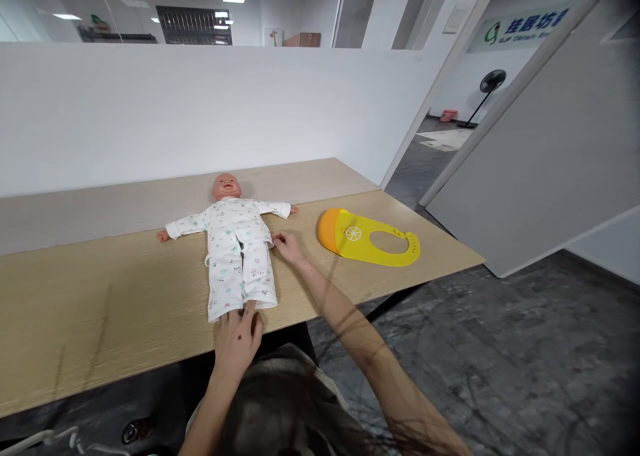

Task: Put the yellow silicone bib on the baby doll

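Observation:
A baby doll [227, 185] lies on its back on the wooden table, arms spread, dressed in a white patterned top [235, 214] and matching trousers [225, 276]. My left hand [239, 336] is at the trouser hems by the table's front edge, fingers apart, some fingertips hidden at the cloth. At the doll's waist, on the right side, my right hand [287, 246] pinches the edge of the clothing. To the right of the doll lies a yellow bib [367, 239] with an orange pocket.
The table [125, 309] meets a white partition [200, 109] at the back. Its right corner ends near a grey panel [530, 156]. A standing fan [493, 81] is far off at the right.

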Motion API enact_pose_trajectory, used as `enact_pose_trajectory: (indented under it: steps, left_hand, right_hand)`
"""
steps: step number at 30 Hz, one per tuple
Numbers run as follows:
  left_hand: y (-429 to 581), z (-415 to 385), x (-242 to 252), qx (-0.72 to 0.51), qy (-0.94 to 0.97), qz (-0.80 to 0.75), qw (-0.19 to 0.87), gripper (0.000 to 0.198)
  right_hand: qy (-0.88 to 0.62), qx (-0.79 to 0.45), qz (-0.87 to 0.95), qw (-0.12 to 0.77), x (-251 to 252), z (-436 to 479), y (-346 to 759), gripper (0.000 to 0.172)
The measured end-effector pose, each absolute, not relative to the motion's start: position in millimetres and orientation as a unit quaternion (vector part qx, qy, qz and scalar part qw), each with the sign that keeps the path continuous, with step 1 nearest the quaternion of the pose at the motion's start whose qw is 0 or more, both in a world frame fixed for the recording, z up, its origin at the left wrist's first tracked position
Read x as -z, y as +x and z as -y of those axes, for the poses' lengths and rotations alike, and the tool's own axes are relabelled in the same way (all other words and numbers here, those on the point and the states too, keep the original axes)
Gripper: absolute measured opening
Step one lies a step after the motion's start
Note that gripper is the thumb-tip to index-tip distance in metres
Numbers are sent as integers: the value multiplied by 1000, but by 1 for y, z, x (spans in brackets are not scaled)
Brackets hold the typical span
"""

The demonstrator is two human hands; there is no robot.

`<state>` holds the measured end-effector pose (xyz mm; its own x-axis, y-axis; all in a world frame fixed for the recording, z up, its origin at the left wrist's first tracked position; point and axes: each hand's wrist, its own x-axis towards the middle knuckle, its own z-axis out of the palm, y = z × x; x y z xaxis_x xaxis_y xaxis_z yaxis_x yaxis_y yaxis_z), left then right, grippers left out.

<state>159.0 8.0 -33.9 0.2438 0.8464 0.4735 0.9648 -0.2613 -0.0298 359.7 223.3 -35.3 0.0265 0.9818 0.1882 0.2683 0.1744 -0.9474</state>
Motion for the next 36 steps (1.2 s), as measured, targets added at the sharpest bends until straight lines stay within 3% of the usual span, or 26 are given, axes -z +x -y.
enact_pose_trajectory:
  steps: [15,36]
  left_hand:
    - [170,-11,17,100,-751,646,90,51]
    - [167,-13,13,99,-752,650,35,47]
  right_hand:
    - [-514,-366,599,492,30,-221,361,15]
    - [-503,-354,607,503,38,-225,362,16]
